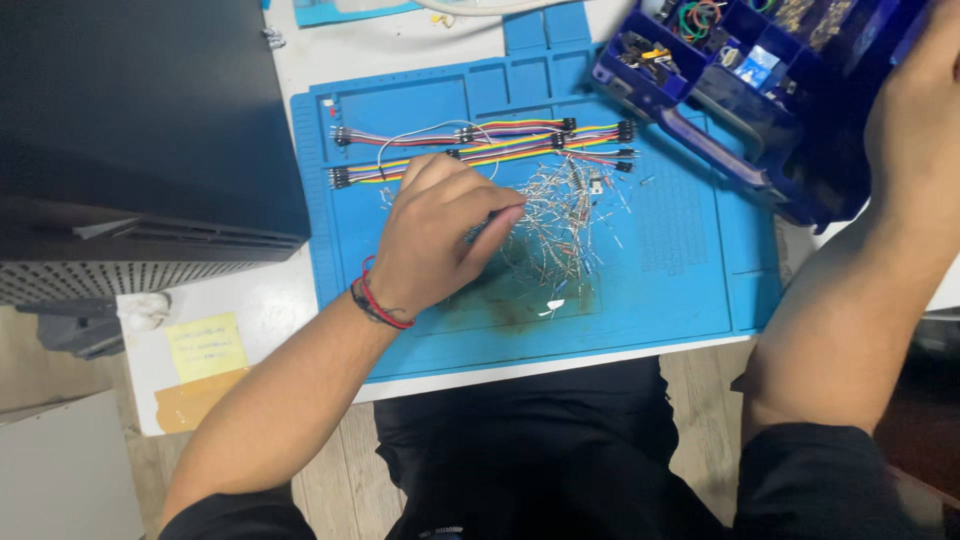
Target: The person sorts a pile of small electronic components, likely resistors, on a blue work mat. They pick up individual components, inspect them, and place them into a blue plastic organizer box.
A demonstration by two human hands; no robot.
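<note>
At centre frame, a loose heap of thin wire-legged components (560, 225) on the blue silicone mat (690, 300) is picked through by the left hand (440, 235), fingers pinched narrow; the right hand (915, 110) grips the dark-blue compartment box (760, 110) at upper right.

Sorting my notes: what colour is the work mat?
Blue, seen in the head view: the mat under the left hand.

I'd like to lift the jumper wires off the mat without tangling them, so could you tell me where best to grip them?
Grip the jumper wires at mid-length, pinching the flat ribbon from above. They lie flat along the mat, with black connectors at both ends, and the far side is free; the left hand and the resistor pile crowd the near side.
</note>
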